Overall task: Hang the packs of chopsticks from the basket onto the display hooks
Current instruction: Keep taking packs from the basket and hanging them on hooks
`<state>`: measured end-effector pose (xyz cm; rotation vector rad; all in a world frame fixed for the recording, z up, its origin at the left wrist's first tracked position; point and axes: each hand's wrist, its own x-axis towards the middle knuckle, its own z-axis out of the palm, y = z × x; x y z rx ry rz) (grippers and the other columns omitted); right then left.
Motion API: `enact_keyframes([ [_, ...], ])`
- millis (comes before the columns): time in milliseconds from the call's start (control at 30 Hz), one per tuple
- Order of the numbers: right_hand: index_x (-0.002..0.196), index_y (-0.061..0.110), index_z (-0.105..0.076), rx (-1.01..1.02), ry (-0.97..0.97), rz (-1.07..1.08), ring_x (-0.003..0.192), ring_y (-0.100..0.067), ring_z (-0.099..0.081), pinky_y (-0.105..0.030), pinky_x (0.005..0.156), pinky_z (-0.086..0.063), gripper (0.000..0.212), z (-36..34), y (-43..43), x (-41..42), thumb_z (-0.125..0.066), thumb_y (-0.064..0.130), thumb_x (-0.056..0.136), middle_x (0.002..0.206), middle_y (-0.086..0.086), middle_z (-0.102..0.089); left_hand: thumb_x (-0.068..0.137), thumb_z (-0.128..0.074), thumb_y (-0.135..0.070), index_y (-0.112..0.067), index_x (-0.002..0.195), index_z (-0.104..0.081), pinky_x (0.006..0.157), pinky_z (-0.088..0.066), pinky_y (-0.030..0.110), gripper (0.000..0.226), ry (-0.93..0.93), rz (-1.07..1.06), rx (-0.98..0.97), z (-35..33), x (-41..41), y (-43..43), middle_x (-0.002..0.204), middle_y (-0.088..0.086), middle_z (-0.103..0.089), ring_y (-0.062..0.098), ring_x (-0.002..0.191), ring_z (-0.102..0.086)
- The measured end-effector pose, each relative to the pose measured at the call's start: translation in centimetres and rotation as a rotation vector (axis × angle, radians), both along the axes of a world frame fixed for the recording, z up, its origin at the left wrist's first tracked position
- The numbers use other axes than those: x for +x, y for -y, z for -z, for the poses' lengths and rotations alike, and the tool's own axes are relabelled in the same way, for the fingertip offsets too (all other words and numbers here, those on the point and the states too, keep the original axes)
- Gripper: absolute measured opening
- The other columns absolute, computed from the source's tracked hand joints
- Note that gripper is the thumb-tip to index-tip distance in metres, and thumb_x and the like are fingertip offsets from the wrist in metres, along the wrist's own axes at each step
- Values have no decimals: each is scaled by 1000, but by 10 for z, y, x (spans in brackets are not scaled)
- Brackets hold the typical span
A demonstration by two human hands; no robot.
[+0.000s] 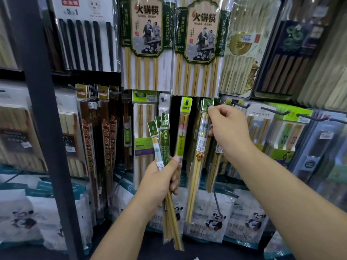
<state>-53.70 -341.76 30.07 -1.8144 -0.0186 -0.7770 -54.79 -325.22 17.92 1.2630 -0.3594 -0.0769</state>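
Now, you face display rack (37, 109) crowded with hung stock. Your left hand (161, 181) grips spare bundle of packs (162, 132) low at centre, thumb clamped across; keep it clear. Your right hand (227, 132) pinches green header of one pack (198, 162) at hook (208, 105); whether hole is threaded, cannot tell. Slide header straight back, let pack hang plumb. Pack: slim clear sleeve, pale bamboo sticks, white label. Basket not in view.
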Motion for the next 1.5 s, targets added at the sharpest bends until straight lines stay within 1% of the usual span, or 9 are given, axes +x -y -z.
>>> enact_keyframes([
  [200, 86, -6, -63, -67, -6, 26, 50, -12, -52, -9, 45, -42, 30, 0, 1, 2, -53, 18, 102, 64, -11, -54, 86, -64, -59, -31, 58, -58, 43, -39, 26, 40, 53, 11, 33, 0, 1, -1, 55, -3, -41, 13, 43, -36],
  [367, 88, -6, -65, -137, -4, 68, 53, -22, -61, -9, 43, -42, 33, 5, 3, 0, -53, 21, 103, 68, -28, -56, 88, -63, -59, -17, 99, -69, 45, -40, 27, 44, 16, 25, -12, 3, 2, -2, 63, -3, -46, 12, 47, -39],
  [533, 81, 19, -65, -204, -48, 88, 64, -22, -71, -24, 52, -44, 26, 10, 2, 0, -59, 36, 100, 56, 5, -62, 86, -61, -64, -10, 118, -62, 46, -41, 26, 62, 4, 24, -13, 3, 1, -1, 68, -2, -48, 12, 49, -41],
  [633, 85, 21, -63, -309, -71, 88, 67, -26, -72, -39, 65, -57, 23, 13, 1, 0, -59, 39, 100, 73, -3, -71, 84, -64, -72, -9, 111, -47, 46, -41, 24, 70, -11, 38, -17, 3, 0, 2, 68, -5, -51, 10, 49, -41],
  [767, 86, 15, -63, -450, -106, 155, 67, -27, -72, -48, 70, -59, 30, 10, 3, 4, -53, 37, 104, 72, -7, -70, 84, -63, -68, -17, 112, -51, 45, -40, 25, 60, -46, 65, -48, 2, 0, 6, 71, -5, -53, 11, 50, -42],
  [900, 82, 12, -63, -555, -167, 201, 69, -29, -71, -48, 68, -59, 39, 7, 3, 5, -48, 39, 105, 69, -9, -68, 98, -59, -46, -15, 105, -58, 43, -38, 26, 32, -95, 85, -110, 1, 0, 6, 71, -1, -54, 13, 49, -42],
  [1067, 72, 6, -64, -737, -285, 258, 61, -30, -64, -40, 63, -58, 57, 12, -1, -6, -46, 50, 104, 61, -9, -63, 99, -61, -46, -11, 110, -56, 45, -41, 27, 37, -29, 49, -29, 1, -4, 5, 71, -2, -59, 14, 55, -51],
  [1300, 91, 8, -69, -258, -232, -49, 52, -12, -66, -27, 52, -47, 34, 21, -9, -21, -51, 35, 103, 76, 1, -74, 102, -60, -40, -12, 97, -56, 48, -47, 28, 29, 23, 11, -30, -1, -6, 7, 72, 2, -63, 17, 60, -59],
  [1500, 90, 17, -68, -121, -156, -179, 57, -14, -69, -13, 42, -40, 17, 27, -17, -26, -61, 28, 101, 75, -2, -73, 95, -65, -50, -10, 101, -61, 49, -50, 30, 41, 67, 25, -32, -1, -7, 9, 73, 5, -64, 17, 62, -61],
])
